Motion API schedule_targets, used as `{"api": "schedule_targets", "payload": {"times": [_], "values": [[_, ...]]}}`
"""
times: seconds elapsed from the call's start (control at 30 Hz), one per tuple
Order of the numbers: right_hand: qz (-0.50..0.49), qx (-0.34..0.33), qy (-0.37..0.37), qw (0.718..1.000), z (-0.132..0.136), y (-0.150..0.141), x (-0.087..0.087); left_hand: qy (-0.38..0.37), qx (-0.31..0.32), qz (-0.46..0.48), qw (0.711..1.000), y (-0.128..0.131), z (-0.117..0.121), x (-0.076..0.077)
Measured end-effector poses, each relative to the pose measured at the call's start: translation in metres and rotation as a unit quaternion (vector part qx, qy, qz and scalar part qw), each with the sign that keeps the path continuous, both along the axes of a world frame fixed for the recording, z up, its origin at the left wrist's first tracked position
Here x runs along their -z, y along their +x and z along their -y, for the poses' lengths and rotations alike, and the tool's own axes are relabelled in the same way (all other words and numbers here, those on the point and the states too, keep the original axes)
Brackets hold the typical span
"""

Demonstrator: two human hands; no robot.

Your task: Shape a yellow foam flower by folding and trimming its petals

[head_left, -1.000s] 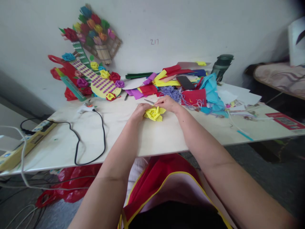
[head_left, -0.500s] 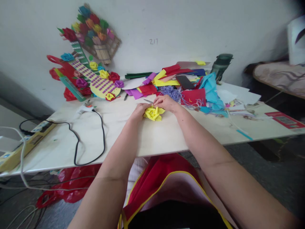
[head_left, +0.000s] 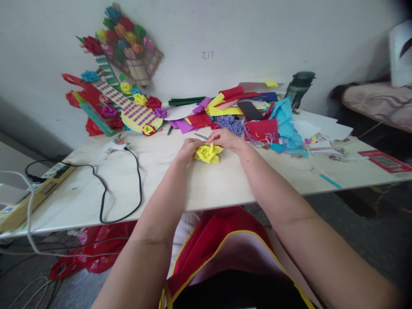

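Note:
A yellow crepe-paper flower rests at the middle of the table, its petals spread around a raised centre. My left hand grips its left edge, fingers curled over the paper. My right hand is closed in a pinch at the flower's upper side, fingertips on the yellow paper. Just behind the flower, a thin pointed metal blade sticks out to the left by my right fingertips; its other end is hidden. I cannot tell whether the right fingers hold it or it lies on the table.
Behind my hands lie purple yarn, coloured paper strips, a phone and a dark green bottle. Leftward are a glue gun, its black cord, a power strip and a flower-decorated paper guitar.
Almost nothing differs. Both hands stay at the yellow flower, and the view has shifted very slightly.

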State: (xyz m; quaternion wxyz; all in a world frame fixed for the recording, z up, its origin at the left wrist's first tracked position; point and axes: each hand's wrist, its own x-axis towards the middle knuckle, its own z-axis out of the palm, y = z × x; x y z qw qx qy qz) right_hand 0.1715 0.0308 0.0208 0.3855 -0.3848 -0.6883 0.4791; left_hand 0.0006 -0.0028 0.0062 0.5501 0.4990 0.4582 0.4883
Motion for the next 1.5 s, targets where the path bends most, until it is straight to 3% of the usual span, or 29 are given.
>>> {"api": "schedule_targets", "payload": {"times": [0.2,0.5,0.73,0.9,1.2,1.5], "values": [[0.007,-0.04,0.005,0.999,-0.0009,0.0051,-0.0001,-0.008,0.008,0.01,1.0,0.0004,0.0032,-0.0026],[0.087,-0.036,0.047,0.994,-0.0043,0.0084,0.0012,-0.018,0.009,-0.011,1.0,0.0005,0.0034,-0.0031],[0.055,-0.033,0.097,0.993,-0.0059,0.0076,0.0038,-0.109,-0.04,0.051,0.992,0.0058,0.0009,-0.0085],[0.05,-0.026,0.108,0.993,-0.0043,0.0065,0.0029,-0.124,-0.056,0.06,0.989,0.0065,0.0007,-0.0103],[0.045,0.002,0.094,0.995,-0.0001,0.0046,0.001,-0.083,-0.059,0.065,0.993,0.0039,-0.0039,-0.0054],[0.004,-0.003,0.015,1.0,-0.0027,0.0051,0.002,-0.035,-0.036,0.042,0.998,0.0023,-0.0013,-0.0053]]}}
